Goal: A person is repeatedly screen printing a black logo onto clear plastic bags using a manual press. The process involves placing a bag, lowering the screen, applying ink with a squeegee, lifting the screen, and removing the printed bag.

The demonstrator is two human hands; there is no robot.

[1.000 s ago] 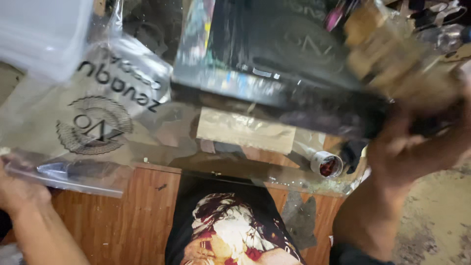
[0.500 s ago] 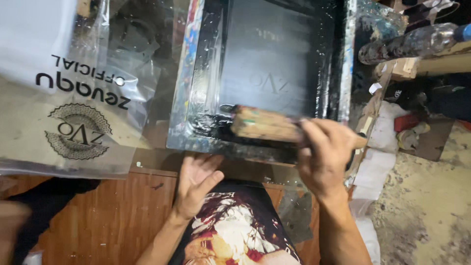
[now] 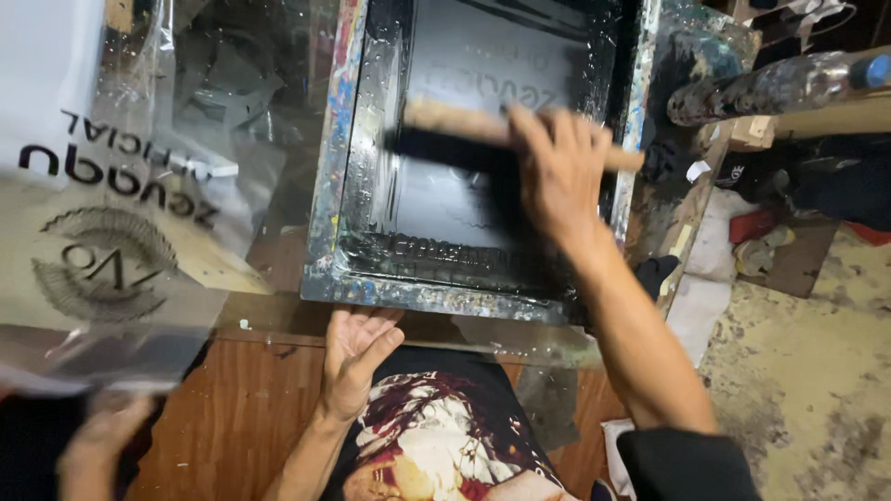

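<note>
A screen-printing frame (image 3: 418, 295) with a paint-spattered rim lies in front of me, its dark mesh wet with black ink. My right hand (image 3: 557, 176) is shut on a wooden-handled squeegee (image 3: 455, 121), which lies across the far half of the mesh. My left hand (image 3: 357, 357) rests flat with fingers apart on the table edge just below the frame's near rim and holds nothing. A black shirt with a red and white print (image 3: 436, 436) lies below it.
A clear plastic sheet with a black printed logo (image 3: 111, 232) hangs at the left, with another person's blurred hand (image 3: 102, 441) under it. An ink-stained bottle (image 3: 770, 88) lies at the upper right. The wooden table (image 3: 241, 408) ends at the right, with dirty floor (image 3: 817, 371) beyond.
My right hand has pushed the squeegee from the frame's near edge away across the mesh. My left hand stays at the near rim.
</note>
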